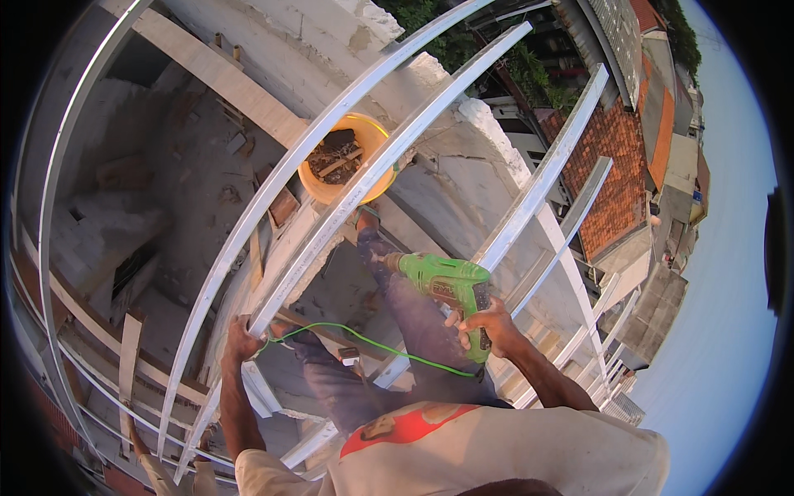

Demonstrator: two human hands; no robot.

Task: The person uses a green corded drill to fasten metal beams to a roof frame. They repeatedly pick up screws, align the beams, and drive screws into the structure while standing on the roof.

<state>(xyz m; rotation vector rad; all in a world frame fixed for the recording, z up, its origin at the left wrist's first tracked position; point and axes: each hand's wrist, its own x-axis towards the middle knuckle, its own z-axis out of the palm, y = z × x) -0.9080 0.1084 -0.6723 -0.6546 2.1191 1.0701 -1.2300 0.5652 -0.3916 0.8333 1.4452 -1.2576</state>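
Observation:
My right hand (486,327) is wrapped around the handle of a green power drill (442,274), whose chuck end points left over my leg. A green cord (364,337) runs from the base of its handle toward my left foot. With my left hand (241,339) I grip a long silver metal channel (289,283), which slants up and away to the right. An orange bucket (321,188) holding dark rubble and a wood scrap stands beyond my feet, partly behind that channel. Whether the drill carries a bit cannot be made out.
Further metal channels (542,186) cross the opening on both sides. Below left lies a deep, dusty room (157,165). Rough wall tops and a wooden plank (219,74) lie ahead. Another person's arm (139,438) shows at lower left. Tiled roofs (608,178) spread at right.

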